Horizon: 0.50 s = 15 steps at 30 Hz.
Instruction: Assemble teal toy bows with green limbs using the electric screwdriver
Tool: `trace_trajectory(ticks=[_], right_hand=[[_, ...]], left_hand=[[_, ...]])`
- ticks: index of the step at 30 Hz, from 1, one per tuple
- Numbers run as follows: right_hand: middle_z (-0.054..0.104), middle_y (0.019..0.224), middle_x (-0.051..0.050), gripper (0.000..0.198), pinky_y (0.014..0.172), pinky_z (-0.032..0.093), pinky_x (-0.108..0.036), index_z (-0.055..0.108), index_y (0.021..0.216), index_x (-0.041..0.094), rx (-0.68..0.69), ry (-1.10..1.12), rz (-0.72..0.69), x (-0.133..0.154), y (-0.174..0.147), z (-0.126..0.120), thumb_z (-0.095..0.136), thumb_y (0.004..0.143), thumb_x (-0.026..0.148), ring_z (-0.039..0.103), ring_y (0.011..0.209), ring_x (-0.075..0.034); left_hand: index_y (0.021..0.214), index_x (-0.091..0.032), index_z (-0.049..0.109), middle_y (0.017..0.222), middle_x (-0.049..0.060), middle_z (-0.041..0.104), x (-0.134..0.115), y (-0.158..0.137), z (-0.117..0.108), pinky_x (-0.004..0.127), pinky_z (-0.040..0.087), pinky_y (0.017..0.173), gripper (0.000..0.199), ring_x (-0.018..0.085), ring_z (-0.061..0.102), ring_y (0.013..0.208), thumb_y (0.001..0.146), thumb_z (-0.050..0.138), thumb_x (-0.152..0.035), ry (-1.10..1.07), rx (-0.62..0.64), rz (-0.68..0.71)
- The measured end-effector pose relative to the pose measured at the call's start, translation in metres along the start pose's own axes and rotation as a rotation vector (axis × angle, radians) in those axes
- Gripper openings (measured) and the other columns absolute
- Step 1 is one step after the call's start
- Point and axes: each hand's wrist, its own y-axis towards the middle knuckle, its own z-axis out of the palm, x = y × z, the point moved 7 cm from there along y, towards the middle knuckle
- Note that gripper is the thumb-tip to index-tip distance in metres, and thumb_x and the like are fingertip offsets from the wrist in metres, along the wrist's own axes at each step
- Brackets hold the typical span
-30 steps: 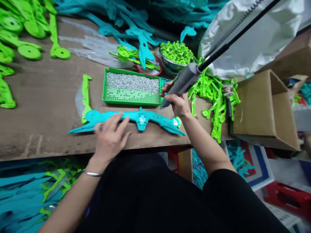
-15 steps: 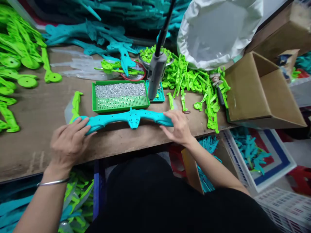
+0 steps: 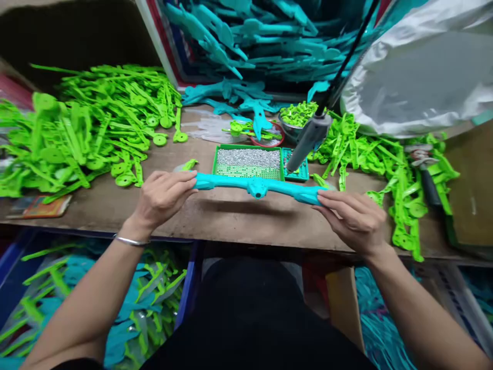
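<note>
A long turquoise plastic part [image 3: 257,189] spans the space between my hands, raised a little above the workbench with its shadow below. My left hand [image 3: 166,196] grips its left end, fingers wrapped over the top. Its right end is pinched between the thumb and fingers of my right hand [image 3: 354,218]. Just behind the part is a green tray [image 3: 246,174] of small silver screws, with a small teal tray [image 3: 301,172] beside it. A grey power screwdriver [image 3: 308,144] hangs tip-down over the teal tray.
Lime-green plastic parts are heaped at the left [image 3: 88,123] and right [image 3: 346,144]. Turquoise parts [image 3: 265,41] fill a bin at the back. A black-handled tool [image 3: 429,185] lies at right. Below the bench edge stand a blue crate [image 3: 188,288] and a cardboard box [image 3: 344,300].
The turquoise part has been lifted off the bench and turned so its centre piece faces me. Both hands now grasp its ends more firmly. My view has swung left.
</note>
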Motion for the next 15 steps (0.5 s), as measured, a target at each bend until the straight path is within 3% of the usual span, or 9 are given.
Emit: trace_trajectory(ticks=[5, 10, 12, 13, 15], right_hand=[[0.079, 0.096, -0.002, 0.015, 0.066, 0.055, -0.033, 0.072, 0.095, 0.027, 0.027, 0.024, 0.064, 0.003, 0.001, -0.002, 0.076, 0.081, 0.020, 0.075, 0.082, -0.020], [0.077, 0.103, -0.007, 0.016, 0.074, 0.057, -0.037, 0.069, 0.096, 0.023, 0.105, 0.148, 0.121, 0.024, -0.016, 0.006, 0.073, 0.081, 0.019, 0.072, 0.085, -0.022], [0.075, 0.103, -0.009, 0.011, 0.074, 0.058, -0.037, 0.067, 0.091, 0.021, 0.133, 0.184, 0.151, 0.038, -0.026, 0.015, 0.071, 0.082, 0.018, 0.070, 0.087, -0.022], [0.074, 0.102, -0.010, 0.010, 0.075, 0.058, -0.038, 0.065, 0.089, 0.020, 0.134, 0.189, 0.176, 0.046, -0.031, 0.020, 0.071, 0.082, 0.017, 0.069, 0.088, -0.023], [0.072, 0.100, -0.011, 0.009, 0.076, 0.058, -0.039, 0.062, 0.085, 0.020, 0.112, 0.189, 0.231, 0.061, -0.040, 0.029, 0.069, 0.083, 0.014, 0.067, 0.090, -0.023]], left_hand=[[0.093, -0.026, 0.069, 0.108, 0.001, 0.077, 0.000, -0.003, -0.008, 0.036, 0.053, 0.079, 0.006, 0.021, 0.073, 0.099, 0.090, 0.065, -0.029, -0.013, -0.030, 0.026], [0.103, -0.025, 0.069, 0.112, -0.002, 0.076, -0.019, -0.021, -0.012, 0.040, 0.054, 0.083, 0.020, 0.022, 0.072, 0.098, 0.084, 0.073, -0.028, 0.029, -0.064, 0.060], [0.098, -0.024, 0.071, 0.105, 0.001, 0.077, -0.043, -0.028, -0.007, 0.040, 0.055, 0.083, 0.025, 0.023, 0.071, 0.091, 0.076, 0.080, -0.030, -0.057, -0.086, -0.086], [0.093, -0.022, 0.071, 0.096, 0.002, 0.078, -0.057, -0.031, -0.001, 0.038, 0.055, 0.080, 0.023, 0.022, 0.071, 0.086, 0.074, 0.082, -0.030, -0.205, -0.082, -0.215], [0.083, -0.021, 0.071, 0.082, 0.002, 0.076, -0.094, -0.038, 0.038, 0.031, 0.055, 0.070, 0.015, 0.018, 0.070, 0.072, 0.081, 0.075, -0.035, -0.687, 0.112, -0.559]])
